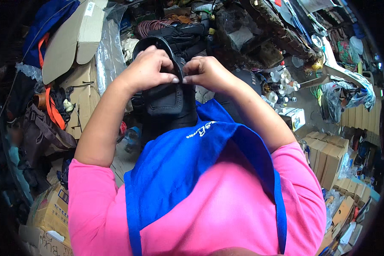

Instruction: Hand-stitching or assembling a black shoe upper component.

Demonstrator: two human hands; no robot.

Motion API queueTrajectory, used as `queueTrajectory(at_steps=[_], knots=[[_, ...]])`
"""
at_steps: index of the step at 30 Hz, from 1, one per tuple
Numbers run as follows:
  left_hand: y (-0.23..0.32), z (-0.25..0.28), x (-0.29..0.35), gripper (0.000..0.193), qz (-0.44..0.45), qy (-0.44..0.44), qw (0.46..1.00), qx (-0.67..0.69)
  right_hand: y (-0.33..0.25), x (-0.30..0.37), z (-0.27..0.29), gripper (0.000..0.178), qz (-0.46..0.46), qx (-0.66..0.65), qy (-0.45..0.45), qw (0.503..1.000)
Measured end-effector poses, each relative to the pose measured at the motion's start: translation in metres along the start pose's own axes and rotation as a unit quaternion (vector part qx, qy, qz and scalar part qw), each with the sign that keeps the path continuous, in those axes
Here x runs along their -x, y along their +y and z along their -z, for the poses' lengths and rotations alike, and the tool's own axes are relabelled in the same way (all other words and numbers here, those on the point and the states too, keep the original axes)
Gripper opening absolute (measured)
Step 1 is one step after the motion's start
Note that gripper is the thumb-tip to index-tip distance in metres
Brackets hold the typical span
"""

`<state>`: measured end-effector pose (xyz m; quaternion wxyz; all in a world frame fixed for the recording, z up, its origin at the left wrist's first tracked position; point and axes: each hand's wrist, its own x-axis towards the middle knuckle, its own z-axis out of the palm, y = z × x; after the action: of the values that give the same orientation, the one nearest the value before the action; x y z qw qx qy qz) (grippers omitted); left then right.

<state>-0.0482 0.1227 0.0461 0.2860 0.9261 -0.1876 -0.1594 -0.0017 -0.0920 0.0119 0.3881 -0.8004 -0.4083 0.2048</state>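
A black shoe (pixel 165 100) with a stitched panel rests over my lap, its opening turned away from me. My left hand (pixel 147 70) is closed on it, fingers reaching into the opening and thumb on the near edge. Right beside that thumb, my right hand (pixel 211 73) pinches the shoe's right side edge, thumb and forefinger pressed together. Whether a small piece lies between those fingertips is hidden. Beneath the shoe, dark cloth and my blue apron (pixel 179 158) cover my lap.
Several small bottles (pixel 281 87) stand on the floor to the right, near a small box (pixel 293 118). Cardboard boxes (pixel 326 158) are stacked farther right. At left lean flattened cardboard (pixel 74 47) and clear plastic sheeting (pixel 110 49). A coil of reddish cord (pixel 153 27) lies ahead.
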Motion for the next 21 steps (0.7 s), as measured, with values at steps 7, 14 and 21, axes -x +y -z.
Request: queueTrajectory(at_steps=[7,14,21], knots=[[-0.011,0.0,-0.023,0.025,-0.022,-0.045,0.999,-0.003,0.052,0.005,-0.004,0.019,-0.132,-0.337,-0.115,0.925],[-0.021,-0.005,-0.037,0.025,-0.005,-0.103,0.991,0.081,0.065,0.004,-0.01,0.017,-0.161,-0.452,-0.143,0.866],[-0.025,-0.009,-0.037,0.024,-0.032,-0.091,0.989,0.111,0.069,0.004,-0.015,0.018,-0.194,-0.489,-0.128,0.841]])
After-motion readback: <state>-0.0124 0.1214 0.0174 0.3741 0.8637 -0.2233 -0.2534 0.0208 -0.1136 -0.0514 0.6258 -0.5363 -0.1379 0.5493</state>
